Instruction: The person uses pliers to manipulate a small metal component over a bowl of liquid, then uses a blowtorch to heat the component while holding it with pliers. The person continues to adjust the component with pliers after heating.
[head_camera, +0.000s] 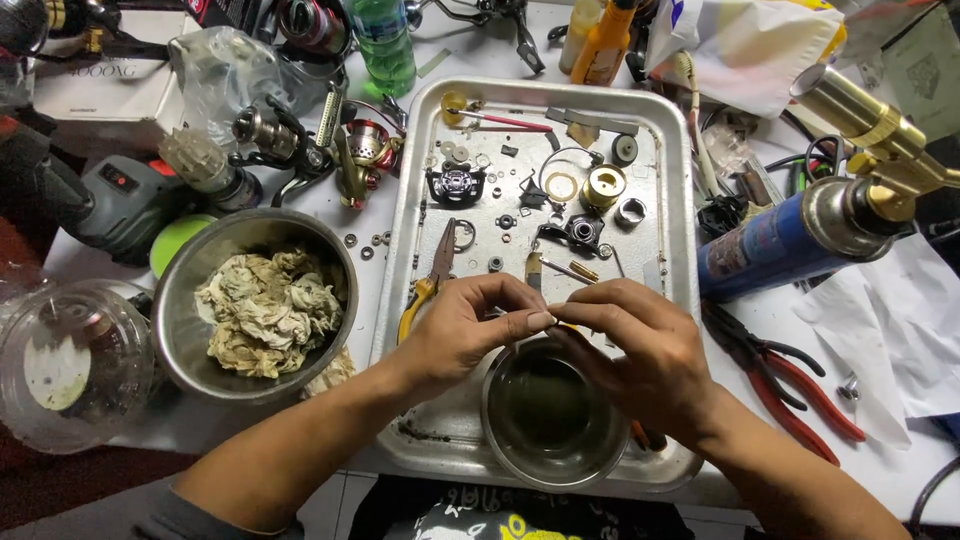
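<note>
Two hands meet over the near end of a rectangular metal tray that lies on our cluttered white desk. Our left hand comes in from the lower left with its thumb and forefinger pressed together, and our right hand comes in from the lower right with its fingertips closed toward the same spot. Between the two sets of fingertips we pinch a tiny part, too small and too hidden to name; it sits just above the rim of a small round steel bowl holding dark liquid, which stands in the tray directly beneath our hands.

Beyond our fingers the tray carries yellow-handled pliers, a black reel part, a brass cylinder and many loose washers and screws. Left of the tray stands a large steel bowl filled with stained rags, well apart from our left hand. To the right lie red-handled pliers, near our right wrist, and farther off a blue gas canister with a brass torch head. A green plastic bottle stands at the far edge.
</note>
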